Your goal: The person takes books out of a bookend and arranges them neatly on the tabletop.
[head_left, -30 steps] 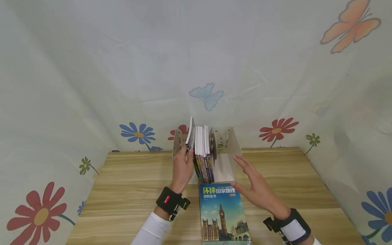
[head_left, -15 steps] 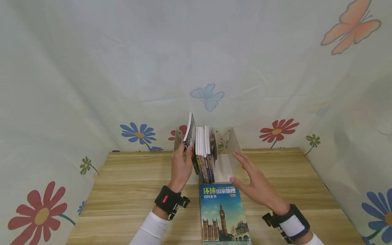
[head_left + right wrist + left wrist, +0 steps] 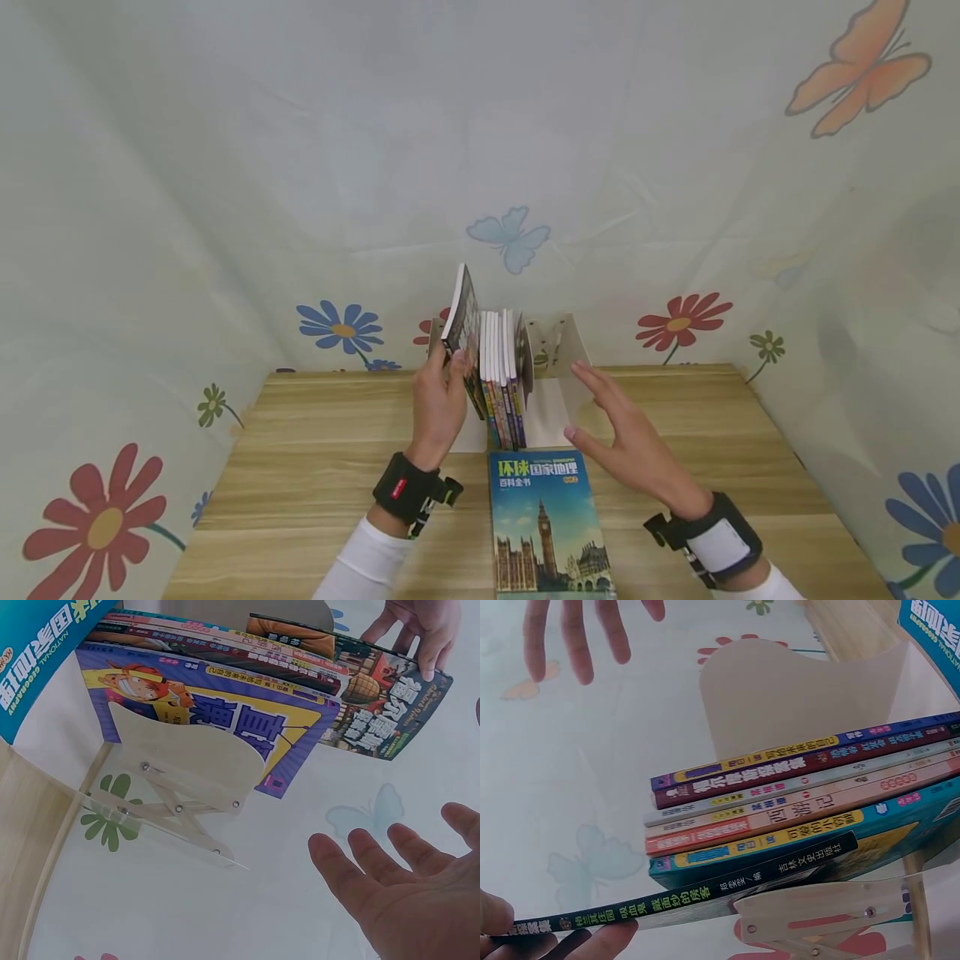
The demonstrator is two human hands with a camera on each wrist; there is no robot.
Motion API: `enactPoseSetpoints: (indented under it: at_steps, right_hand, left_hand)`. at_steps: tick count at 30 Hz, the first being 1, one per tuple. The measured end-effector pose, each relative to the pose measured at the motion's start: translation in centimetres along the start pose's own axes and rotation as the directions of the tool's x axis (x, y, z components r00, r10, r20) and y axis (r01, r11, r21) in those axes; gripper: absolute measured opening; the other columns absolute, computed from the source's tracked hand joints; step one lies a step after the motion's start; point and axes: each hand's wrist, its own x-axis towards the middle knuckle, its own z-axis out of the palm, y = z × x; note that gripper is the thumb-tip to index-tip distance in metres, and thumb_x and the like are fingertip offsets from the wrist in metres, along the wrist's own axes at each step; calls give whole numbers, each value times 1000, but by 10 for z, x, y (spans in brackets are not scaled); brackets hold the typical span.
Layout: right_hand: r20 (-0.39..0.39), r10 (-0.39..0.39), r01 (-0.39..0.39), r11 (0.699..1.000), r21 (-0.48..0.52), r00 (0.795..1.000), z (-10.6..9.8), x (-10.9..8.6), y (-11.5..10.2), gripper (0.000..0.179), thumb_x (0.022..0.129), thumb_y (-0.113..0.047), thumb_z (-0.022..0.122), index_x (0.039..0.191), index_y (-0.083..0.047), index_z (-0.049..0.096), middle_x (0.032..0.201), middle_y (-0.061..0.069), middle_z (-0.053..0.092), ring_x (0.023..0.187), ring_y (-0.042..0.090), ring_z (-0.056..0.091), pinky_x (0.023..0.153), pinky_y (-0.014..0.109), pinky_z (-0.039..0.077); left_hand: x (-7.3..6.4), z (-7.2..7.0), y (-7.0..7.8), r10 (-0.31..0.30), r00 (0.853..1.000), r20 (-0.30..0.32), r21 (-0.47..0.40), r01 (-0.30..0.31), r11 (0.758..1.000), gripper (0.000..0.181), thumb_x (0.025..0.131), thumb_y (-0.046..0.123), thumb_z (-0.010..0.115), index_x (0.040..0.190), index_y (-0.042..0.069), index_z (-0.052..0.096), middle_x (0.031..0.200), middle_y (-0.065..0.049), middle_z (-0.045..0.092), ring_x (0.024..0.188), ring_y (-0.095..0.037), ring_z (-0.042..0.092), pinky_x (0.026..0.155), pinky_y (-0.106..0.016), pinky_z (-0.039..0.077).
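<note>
My left hand [image 3: 437, 408] pinches a thin black-spined book [image 3: 465, 312] between thumb and fingers, at the left end of a row of upright books [image 3: 501, 350]. The pinched book stands higher than the row and leans left at its top; the left wrist view shows its spine [image 3: 705, 892] partly past the others. The row stands in a cream folding book rack [image 3: 549, 412] with crisscross bars. My right hand [image 3: 637, 454] holds nothing, its fingers spread beside the rack's right end panel. A large blue book [image 3: 551, 525] with a clock tower cover lies flat in front.
The wooden table [image 3: 322, 467] stretches to both sides of the rack. Close behind it hangs a pale cloth backdrop [image 3: 375, 167] printed with flowers and butterflies, which also closes in the left and right sides.
My left hand has drawn the black-spined book upward and slightly left, tilting it further from the row. My right hand has shifted only a little and stays spread.
</note>
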Motion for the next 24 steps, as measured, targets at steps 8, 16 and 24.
enactPoseSetpoints:
  at_steps: [8,16,24]
  right_hand:
    - [16,27,-27,999,-19,999,-5,5,-6,76,85,-34,66,146,-30,20,149,3,22,128,26,30,92,56,42]
    - [23,-6,7,998,-55,1000,-10,15,-6,77,84,-35,66,146,-30,20,149,5,24,129,29,29,91,61,40]
    - [25,3,-2,998,-64,1000,-12,18,-6,77,84,-37,65,146,-31,19,149,2,23,129,28,29,90,60,40]
  left_hand:
    - [6,-7,9,12,999,-39,40,-10,999,26,100,21,42,119,8,53,79,-6,57,43,-13,31,37,-28,30]
    - [11,-11,14,20,997,-68,49,-17,999,27,98,19,45,121,7,53,73,-5,53,51,-13,37,44,-31,33]
    - [16,-15,20,42,996,-84,13,-41,999,24,99,20,44,112,3,55,75,-8,56,53,-13,41,43,-31,36]
